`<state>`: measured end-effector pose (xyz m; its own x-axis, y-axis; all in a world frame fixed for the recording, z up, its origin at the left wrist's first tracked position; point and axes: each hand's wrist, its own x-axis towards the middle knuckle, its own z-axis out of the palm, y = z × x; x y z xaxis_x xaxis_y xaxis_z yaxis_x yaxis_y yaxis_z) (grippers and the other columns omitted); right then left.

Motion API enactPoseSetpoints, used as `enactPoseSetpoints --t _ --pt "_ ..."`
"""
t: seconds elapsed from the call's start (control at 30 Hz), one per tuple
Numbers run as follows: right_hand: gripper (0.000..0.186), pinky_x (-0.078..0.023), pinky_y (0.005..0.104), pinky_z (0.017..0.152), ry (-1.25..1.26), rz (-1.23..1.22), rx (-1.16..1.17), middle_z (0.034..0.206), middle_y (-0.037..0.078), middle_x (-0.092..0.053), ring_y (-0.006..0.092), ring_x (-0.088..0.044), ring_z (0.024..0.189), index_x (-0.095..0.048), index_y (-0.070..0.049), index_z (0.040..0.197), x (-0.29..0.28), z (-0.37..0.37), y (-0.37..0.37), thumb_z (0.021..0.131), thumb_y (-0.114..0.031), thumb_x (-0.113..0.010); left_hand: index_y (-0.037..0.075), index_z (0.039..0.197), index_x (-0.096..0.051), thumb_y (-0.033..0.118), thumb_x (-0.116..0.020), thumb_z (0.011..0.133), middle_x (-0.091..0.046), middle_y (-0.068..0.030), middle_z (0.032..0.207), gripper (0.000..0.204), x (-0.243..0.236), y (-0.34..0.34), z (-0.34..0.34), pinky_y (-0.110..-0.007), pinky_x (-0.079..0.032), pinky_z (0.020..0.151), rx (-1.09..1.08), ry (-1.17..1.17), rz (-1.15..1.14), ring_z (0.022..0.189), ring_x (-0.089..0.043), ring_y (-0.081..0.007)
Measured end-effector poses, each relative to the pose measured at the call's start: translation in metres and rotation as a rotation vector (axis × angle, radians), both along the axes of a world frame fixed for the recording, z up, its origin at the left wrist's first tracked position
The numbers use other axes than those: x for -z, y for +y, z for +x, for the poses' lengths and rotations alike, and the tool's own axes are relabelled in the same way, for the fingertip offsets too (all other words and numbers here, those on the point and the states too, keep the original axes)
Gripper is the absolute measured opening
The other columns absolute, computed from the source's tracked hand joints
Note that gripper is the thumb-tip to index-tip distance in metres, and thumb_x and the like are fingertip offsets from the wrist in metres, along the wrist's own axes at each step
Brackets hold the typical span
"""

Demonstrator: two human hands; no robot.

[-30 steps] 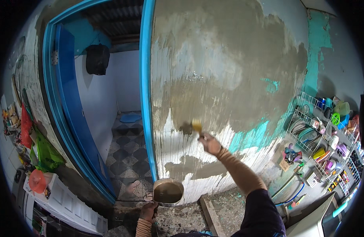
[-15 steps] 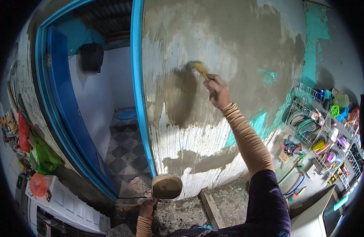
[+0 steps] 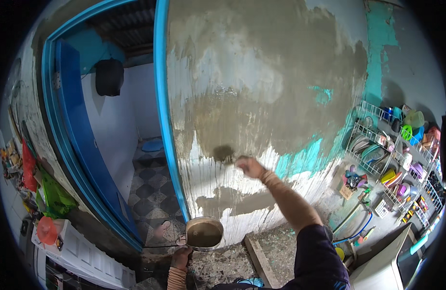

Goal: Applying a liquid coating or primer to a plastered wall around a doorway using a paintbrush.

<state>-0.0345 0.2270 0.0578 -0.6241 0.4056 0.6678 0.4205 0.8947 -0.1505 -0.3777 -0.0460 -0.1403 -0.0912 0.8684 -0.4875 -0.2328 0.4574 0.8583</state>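
My right hand is closed around a brush, whose blurred head is against or close to the wall. A dark spot, shadow or wet coating, shows beside the brush. Grey-brown coating covers much of the wall's upper part, with drips running over the white lower part and turquoise paint showing through at the right. Low in front of the wall, my left hand grips a round metal pot at its near left side. Grey-brown liquid lies inside the pot.
Left of the wall stands a blue door frame with an opened blue door. A wooden plank lies on the rough floor. Wire racks of dishes hang at the right, above a hose. A white cabinet stands lower left.
My right hand has swept the brush down the wall from the upper patch to the drip-streaked part. My left hand and the pot have stayed nearly in place. The view has shifted slightly.
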Motion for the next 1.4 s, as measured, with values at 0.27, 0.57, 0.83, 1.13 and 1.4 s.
enactPoseSetpoints --t 0.27,0.57,0.83,1.13,1.4 --pt "0.017 -0.051 0.0323 0.072 0.191 0.095 0.131 0.093 0.012 -0.064 0.0207 -0.063 0.082 -0.061 -0.005 0.092 -0.213 -0.016 -0.009 0.077 0.001 -0.061 0.005 0.072 -0.054 0.027 -0.065 0.085 -0.050 -0.0050 0.061 0.028 -0.004 -0.008 0.001 -0.029 -0.035 0.044 -0.081 -0.083 0.060 0.050 -0.044 -0.0152" --pt "0.026 -0.048 0.0382 0.088 0.312 0.599 0.336 0.123 0.022 -0.052 0.0375 -0.056 0.106 -0.062 -0.004 0.099 -0.135 -0.011 0.004 0.077 0.005 -0.051 0.005 0.088 -0.062 0.029 -0.063 0.087 -0.053 -0.0020 0.062 0.024 -0.018 -0.001 0.022 -0.029 -0.033 0.042 0.023 -0.106 0.085 0.044 -0.041 -0.0132" --pt "0.030 -0.053 0.0380 0.082 -0.028 -0.008 0.163 0.106 0.020 -0.062 0.0327 -0.062 0.095 -0.063 -0.004 0.097 0.044 -0.022 -0.058 0.073 0.008 -0.051 0.005 0.076 -0.056 0.027 -0.061 0.089 -0.050 -0.0030 0.062 0.026 -0.017 -0.012 0.010 -0.031 -0.036 0.046 0.058 -0.035 0.103 0.049 -0.044 -0.0151" --pt "0.026 -0.048 0.0406 0.086 0.389 0.504 0.288 0.116 0.022 -0.056 0.0409 -0.058 0.099 -0.061 -0.003 0.101 -0.167 -0.035 -0.039 0.078 0.003 -0.051 0.003 0.082 -0.064 0.045 -0.060 0.084 -0.054 -0.0055 0.067 0.042 0.037 0.000 -0.001 -0.038 -0.039 0.063 0.116 0.180 0.113 0.066 -0.048 -0.0192" --pt "0.017 -0.051 0.0385 0.081 0.389 0.436 0.230 0.116 0.020 -0.058 0.0395 -0.060 0.096 -0.063 -0.003 0.093 -0.100 -0.032 -0.046 0.080 0.003 -0.054 0.005 0.072 -0.057 0.030 -0.072 0.080 -0.052 -0.0055 0.061 0.030 0.028 -0.009 -0.009 -0.035 -0.039 0.047 0.027 -0.051 0.002 0.053 -0.048 -0.0182"
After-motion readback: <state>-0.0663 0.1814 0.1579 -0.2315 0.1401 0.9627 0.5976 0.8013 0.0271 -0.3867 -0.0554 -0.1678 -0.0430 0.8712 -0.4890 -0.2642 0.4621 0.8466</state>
